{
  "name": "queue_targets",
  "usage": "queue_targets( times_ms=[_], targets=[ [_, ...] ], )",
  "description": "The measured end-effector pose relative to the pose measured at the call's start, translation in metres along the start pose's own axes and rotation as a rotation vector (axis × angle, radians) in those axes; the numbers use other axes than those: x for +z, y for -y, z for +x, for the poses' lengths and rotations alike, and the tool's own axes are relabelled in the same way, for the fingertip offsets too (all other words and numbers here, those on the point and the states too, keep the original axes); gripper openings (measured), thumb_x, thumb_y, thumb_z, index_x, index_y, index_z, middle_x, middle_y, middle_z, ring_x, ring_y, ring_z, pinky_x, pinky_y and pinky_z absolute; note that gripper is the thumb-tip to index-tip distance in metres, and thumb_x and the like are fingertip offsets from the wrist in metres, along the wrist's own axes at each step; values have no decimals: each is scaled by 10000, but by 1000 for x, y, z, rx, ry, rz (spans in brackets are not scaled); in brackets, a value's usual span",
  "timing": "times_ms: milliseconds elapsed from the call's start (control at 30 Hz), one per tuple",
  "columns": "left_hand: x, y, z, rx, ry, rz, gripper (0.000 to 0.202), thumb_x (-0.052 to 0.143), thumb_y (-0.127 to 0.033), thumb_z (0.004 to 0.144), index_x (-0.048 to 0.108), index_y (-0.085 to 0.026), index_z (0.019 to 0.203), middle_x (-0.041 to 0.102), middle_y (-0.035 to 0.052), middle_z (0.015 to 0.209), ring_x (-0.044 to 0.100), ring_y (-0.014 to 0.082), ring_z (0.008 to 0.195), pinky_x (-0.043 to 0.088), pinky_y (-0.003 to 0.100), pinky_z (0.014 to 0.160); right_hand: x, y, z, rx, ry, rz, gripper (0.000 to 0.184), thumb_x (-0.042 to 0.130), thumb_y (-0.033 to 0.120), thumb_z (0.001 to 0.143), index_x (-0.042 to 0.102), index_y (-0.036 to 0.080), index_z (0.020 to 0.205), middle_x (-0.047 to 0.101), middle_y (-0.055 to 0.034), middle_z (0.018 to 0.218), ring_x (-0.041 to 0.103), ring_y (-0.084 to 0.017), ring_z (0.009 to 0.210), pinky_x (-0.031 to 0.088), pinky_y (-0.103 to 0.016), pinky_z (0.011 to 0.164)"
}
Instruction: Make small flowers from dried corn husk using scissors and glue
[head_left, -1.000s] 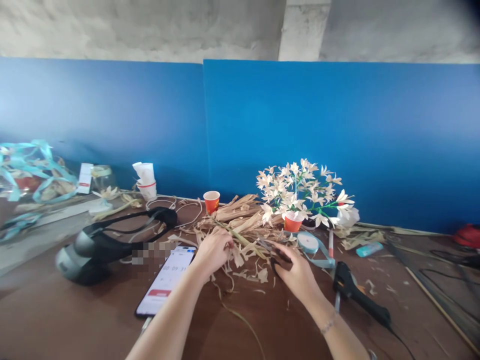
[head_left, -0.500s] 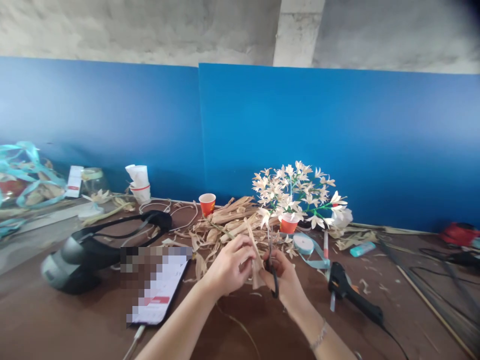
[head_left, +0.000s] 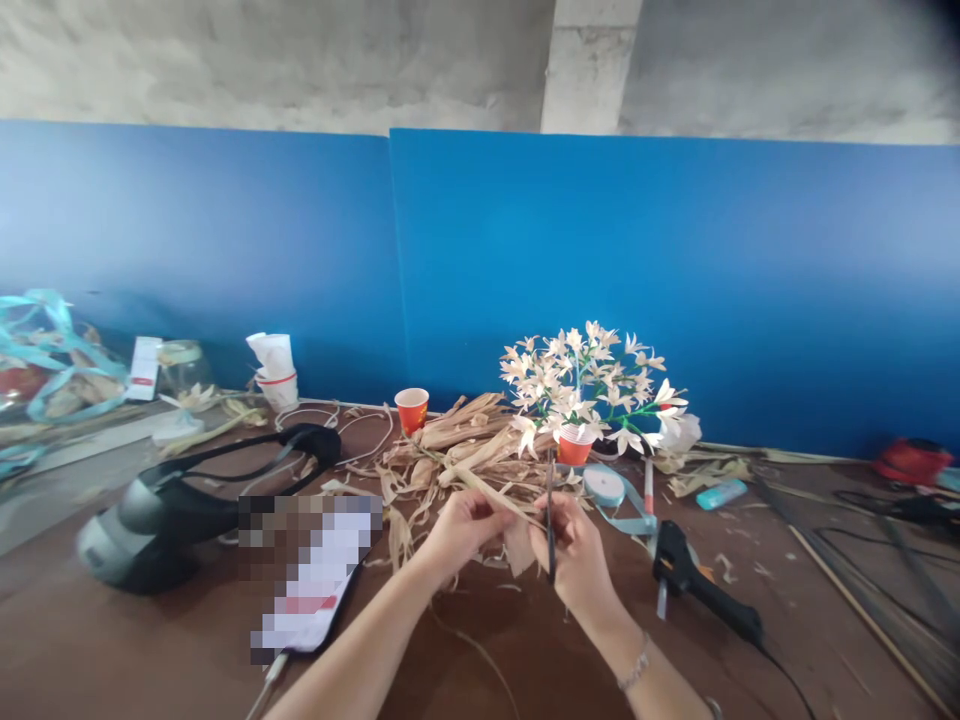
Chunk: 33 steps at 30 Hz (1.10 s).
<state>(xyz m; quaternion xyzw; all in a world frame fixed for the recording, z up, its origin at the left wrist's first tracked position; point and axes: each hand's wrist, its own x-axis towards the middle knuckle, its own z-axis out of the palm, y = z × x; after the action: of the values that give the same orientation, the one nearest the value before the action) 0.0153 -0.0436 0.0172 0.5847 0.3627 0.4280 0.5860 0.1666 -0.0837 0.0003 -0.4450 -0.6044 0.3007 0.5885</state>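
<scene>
My left hand (head_left: 461,532) pinches a pale strip of dried corn husk (head_left: 518,546) between thumb and fingers. The strip slants up and left, and a broader flap of it hangs below my fingertips. My right hand (head_left: 579,560) is closed around black-handled scissors (head_left: 550,515), whose blades point away from me, close by the husk. My right fingertips also come near the husk's edge; whether they touch it I cannot tell. Behind both hands lies a heap of dried husks (head_left: 469,432). A bunch of cream husk flowers (head_left: 577,375) on green stems rises from a red paper cup (head_left: 574,450).
A glue gun (head_left: 705,588) and a blue ribbon roll (head_left: 603,486) lie right of my hands. On the left are a phone (head_left: 322,570) with a cable and a black headset (head_left: 142,530). Another red cup (head_left: 412,410) stands by the blue partition (head_left: 637,230).
The husk strip has tipped from nearly upright to slanting leftward. My left hand has turned and lowered slightly, and the scissors have shifted a little right, now seen edge-on.
</scene>
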Motion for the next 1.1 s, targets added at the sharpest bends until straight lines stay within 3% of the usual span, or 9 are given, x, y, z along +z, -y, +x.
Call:
queue_targets(
  times_ms=[167,267,367,467,567,700,833,1100],
  targets=[
    [-1,1,-1,-78,8,-76,299,727,-367,582,676,-89,679,551,-18,421,363,33,314,234,168,333,-2,3,2,71,-16,56,241,633,255,677,475,194,848,517,36,642,483,-97,528,415,-201,498],
    [-1,1,-2,-153,40,-190,290,752,-341,559,666,-82,658,618,28,482,508,68,397,364,160,402,-2,5,2,92,-5,70,256,649,276,672,478,194,844,501,40,641,455,-91,517,391,-198,480],
    [-1,-2,-3,-144,16,-232,301,763,-343,550,653,-81,649,658,52,544,556,80,441,432,174,472,-2,7,1,102,7,76,279,672,283,667,480,193,848,501,40,654,446,-90,533,380,-198,493],
    [-4,-5,-2,-64,-127,-256,298,748,-360,574,633,-94,646,645,30,516,540,72,412,400,158,425,-3,13,0,147,56,135,282,663,309,694,472,197,868,472,56,636,420,-78,525,359,-191,492],
    [-10,-9,0,54,-313,-346,295,756,-351,561,613,-104,638,619,-1,480,529,64,410,383,145,412,-2,17,-2,230,186,194,262,629,363,731,466,191,842,468,55,619,437,-84,545,374,-202,523],
    [-19,-11,3,98,-413,-449,296,768,-330,540,567,-117,579,584,-21,426,511,55,391,366,132,397,1,11,-3,302,375,186,287,634,407,720,485,173,795,458,53,597,434,-78,522,377,-204,500],
    [-21,-11,3,90,-396,-408,272,756,-320,562,576,-117,586,599,-12,441,511,57,374,358,134,381,4,4,-4,318,440,177,331,658,435,685,520,159,805,439,60,578,406,-60,470,366,-194,455],
    [-18,-8,3,47,-323,-329,263,752,-324,562,626,-98,608,611,5,482,510,61,380,376,145,378,2,6,-5,357,424,165,348,634,471,699,541,150,795,458,60,526,410,-52,410,310,-178,395]
  ],
)
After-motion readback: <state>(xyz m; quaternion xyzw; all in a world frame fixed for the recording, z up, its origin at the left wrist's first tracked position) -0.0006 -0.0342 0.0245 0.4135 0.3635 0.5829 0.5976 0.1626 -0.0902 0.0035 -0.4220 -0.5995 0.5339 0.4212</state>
